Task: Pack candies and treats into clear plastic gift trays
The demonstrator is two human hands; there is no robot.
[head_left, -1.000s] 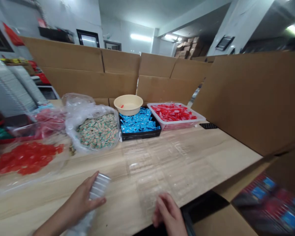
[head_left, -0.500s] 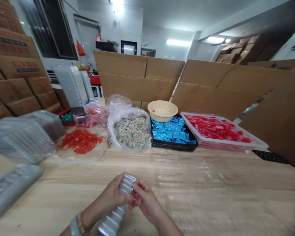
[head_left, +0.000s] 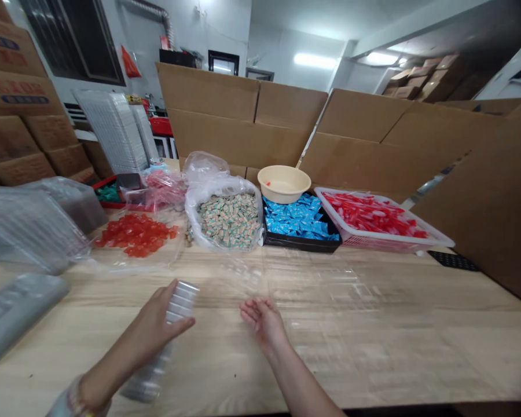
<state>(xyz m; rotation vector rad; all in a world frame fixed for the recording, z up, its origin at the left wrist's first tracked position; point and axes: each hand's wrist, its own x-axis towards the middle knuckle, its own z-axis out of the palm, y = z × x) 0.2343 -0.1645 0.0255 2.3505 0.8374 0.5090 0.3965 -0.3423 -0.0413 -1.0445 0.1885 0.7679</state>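
Observation:
A narrow stack of nested clear plastic trays (head_left: 183, 300) with a ribbed side is held by my left hand (head_left: 158, 321). The stack stands aslant, its lower end on the wooden table. My right hand (head_left: 264, 324) is off the stack, over the table, its fingers loosely curled and apart with nothing seen in them. Just beyond it lies a clear plastic tray (head_left: 243, 273), faint against the wood. More clear trays (head_left: 347, 286) spread flat over the table to the right; their edges are hard to make out.
Along the back are red-orange pieces (head_left: 136, 233), a bag of small packets (head_left: 230, 223), blue sachets (head_left: 299, 217) under a cream basin (head_left: 283, 184), and a basket (head_left: 351, 236) of red items. More clear containers (head_left: 30, 226) and a grey power strip (head_left: 21, 313) lie left.
My hands have parted. The left has moved left with the tray stack, and the right has let go of it and opened. A clear tray now shows beyond the right hand.

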